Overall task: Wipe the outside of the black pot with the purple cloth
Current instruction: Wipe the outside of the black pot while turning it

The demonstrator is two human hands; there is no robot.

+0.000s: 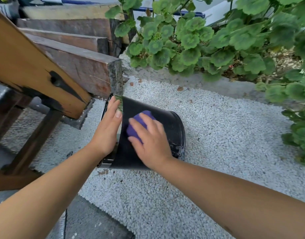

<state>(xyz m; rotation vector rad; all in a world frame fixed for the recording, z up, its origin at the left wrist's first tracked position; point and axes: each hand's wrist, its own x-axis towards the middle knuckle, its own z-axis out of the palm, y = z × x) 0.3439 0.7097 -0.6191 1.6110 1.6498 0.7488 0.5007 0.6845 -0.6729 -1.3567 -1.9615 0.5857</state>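
Black plastic, the pot [165, 125] lies on its side on the gravel [217, 135], mouth turned toward the planks [70, 54] at your left and its base toward the right. Your left hand [107, 128] rests flat against the rim end with the fingers straight, steadying the pot rather than gripping it. Your right hand [148, 140] presses the bunched cloth [139, 125] down on the upper wall, fingers spread over it; whether they curl round the cloth or only push it I cannot tell for certain, though the cloth looks held under the palm. You seem to be in mid-wipe, with the top of the wall under the cloth and the base end, where pale scuffs and dirt show near the bottom rim, probably yet to be done. To do this well, keep the left hand firm so the pot does not roll, sweep the cloth in long strokes from rim to base, and then turn the pot a little at a time so the side now lying on the gravel comes up. Mind the left: the nearest plank end stands just beside the pot's mouth, and the beam [36, 75] slants close over your left wrist, so there is little room that way. To the right and toward you the gravel gives open room for rolling the pot; the plants [217, 45] stand well apart behind it.
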